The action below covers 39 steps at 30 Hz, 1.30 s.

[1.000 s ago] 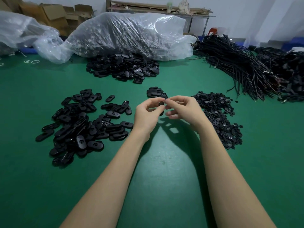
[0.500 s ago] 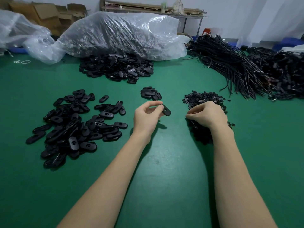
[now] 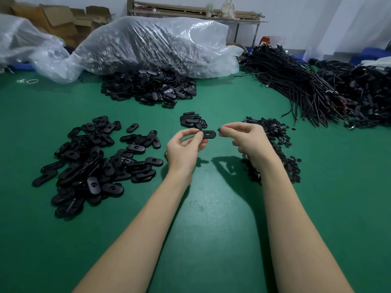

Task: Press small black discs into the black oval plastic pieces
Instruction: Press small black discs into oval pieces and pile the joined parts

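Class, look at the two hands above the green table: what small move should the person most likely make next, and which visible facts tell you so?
Probably bring the right hand leftward to seat the small disc in the oval piece. The left hand pinches that oval by one end, its opening facing up, and the disc sits at the right fingertips just beside it, not yet touching.

I'm holding one black oval plastic piece [image 3: 208,134] flat side up in my left hand [image 3: 183,149], its slot showing. I'm pinching a small black disc [image 3: 219,130] in my right hand [image 3: 250,142], just beside the oval's end, not yet touching it, both above the green table [image 3: 211,208].
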Each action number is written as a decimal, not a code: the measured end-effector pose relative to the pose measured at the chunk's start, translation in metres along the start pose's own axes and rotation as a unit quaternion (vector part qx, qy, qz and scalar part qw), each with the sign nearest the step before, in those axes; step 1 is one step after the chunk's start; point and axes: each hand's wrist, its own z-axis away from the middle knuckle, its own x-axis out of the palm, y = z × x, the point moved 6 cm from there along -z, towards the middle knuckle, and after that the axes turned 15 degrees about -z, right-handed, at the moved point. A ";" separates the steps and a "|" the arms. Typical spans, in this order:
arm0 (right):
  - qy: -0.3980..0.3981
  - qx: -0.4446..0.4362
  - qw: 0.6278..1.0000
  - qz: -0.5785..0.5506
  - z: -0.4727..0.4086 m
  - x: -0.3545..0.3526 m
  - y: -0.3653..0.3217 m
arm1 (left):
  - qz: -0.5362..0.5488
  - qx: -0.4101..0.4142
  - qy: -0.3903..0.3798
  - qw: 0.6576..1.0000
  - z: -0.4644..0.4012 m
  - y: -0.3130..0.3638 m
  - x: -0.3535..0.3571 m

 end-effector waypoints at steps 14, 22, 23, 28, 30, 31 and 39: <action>0.000 -0.008 1.000 0.005 -0.001 0.016 0.003 | 0.025 0.028 -0.064 0.997 0.001 -0.002 0.003; 0.007 -0.018 1.000 0.024 -0.002 0.019 0.004 | -0.001 0.044 -0.076 0.996 0.001 -0.002 0.002; 0.012 -0.017 0.999 0.027 -0.001 0.019 0.005 | -0.003 0.043 -0.076 0.996 0.001 -0.002 0.002; -0.028 0.045 0.999 0.004 0.001 0.016 0.014 | -0.022 0.043 -0.088 0.995 -0.001 -0.001 0.002; -0.051 0.053 0.997 0.003 0.003 0.016 0.017 | -0.039 0.044 -0.103 0.993 -0.001 -0.001 0.004; -0.054 0.046 0.997 0.006 0.003 0.016 0.016 | -0.039 0.040 -0.105 0.993 -0.002 -0.002 0.005; -0.045 -0.012 0.997 0.066 -0.002 0.017 0.009 | -0.043 0.041 -0.104 0.993 -0.003 -0.006 0.003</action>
